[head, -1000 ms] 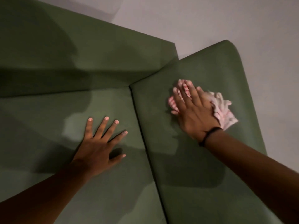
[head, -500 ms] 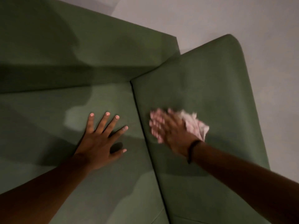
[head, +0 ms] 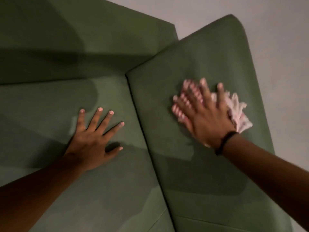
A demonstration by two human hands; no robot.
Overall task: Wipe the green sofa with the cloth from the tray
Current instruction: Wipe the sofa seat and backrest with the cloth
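The right hand [head: 207, 118], flat on the crumpled pink-and-white cloth [head: 237, 111], has swept back up the green fabric sofa [head: 200, 61]; the left hand [head: 93, 141] stays splayed, holding nothing.

Seat [head: 103, 190] open left and near of the flat left hand [head: 92, 139]. Armrest top [head: 209, 173] bare near the right hand [head: 207, 118], and far of it up to the corner. Cloth [head: 237, 113] bunched under that hand blocks mid-armrest. Backrest [head: 83, 47] walls the far side. Floor [head: 284, 64] free to the right.
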